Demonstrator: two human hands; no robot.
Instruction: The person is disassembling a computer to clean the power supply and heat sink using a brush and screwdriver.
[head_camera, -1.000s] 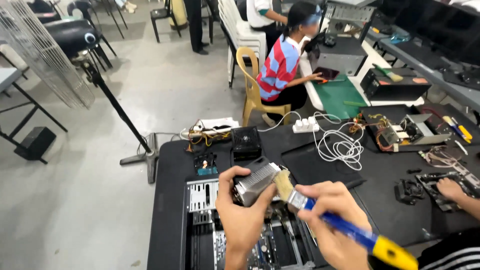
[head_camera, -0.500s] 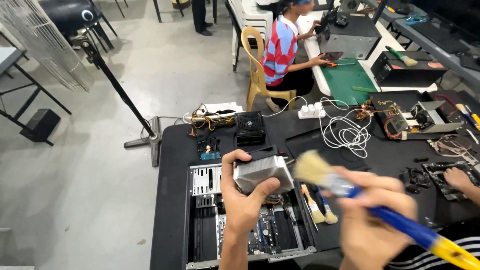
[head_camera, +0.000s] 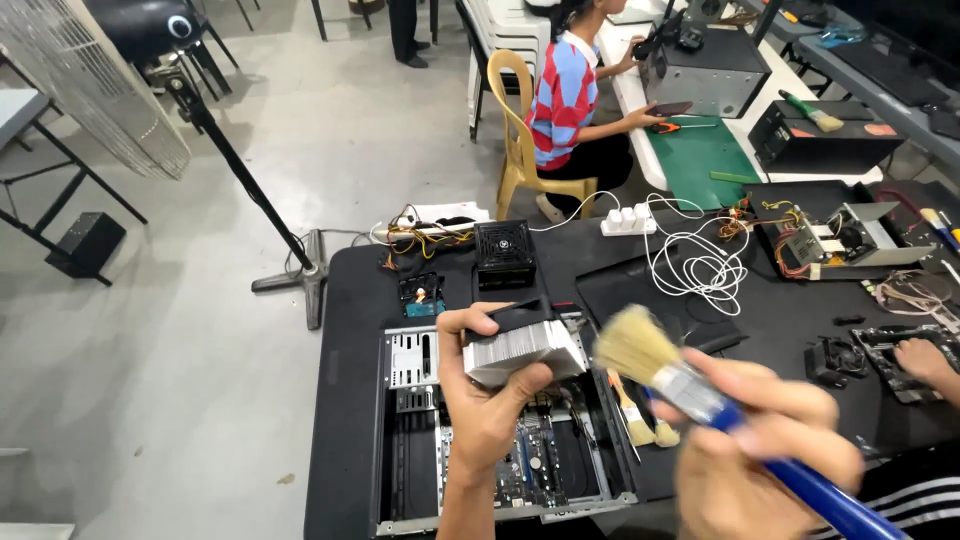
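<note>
At the far left of the frame stands a pedestal fan (head_camera: 95, 95) with a wire grille, its dark pole slanting down to a flat base on the smooth grey floor.

Moving right onto the black table (head_camera: 340, 400), an open computer case (head_camera: 410, 450) of bare sheet metal lies flat, its circuit board and cabling exposed.

Above it, low centre of the frame, my left hand (head_camera: 485, 400) is clenched around a finned metal heatsink (head_camera: 520, 350), a silvery block of thin stacked plates with a dark part on top. Half a second ago I held it at much the same spot over the case, so the grip has stayed put.

What has changed is the paintbrush (head_camera: 700, 400): its pale, soft bristles were at the heatsink's right edge and now sit clear of it to the right, heavily blurred. I judge a sweeping stroke across the fins is under way.

My right hand (head_camera: 770, 450), lower right, is wrapped tight round the brush's glossy blue handle.

Two spare brushes (head_camera: 640, 420) lie beside the case.

At the right edge another person's hand (head_camera: 925, 360) rests on a dark component.
</note>
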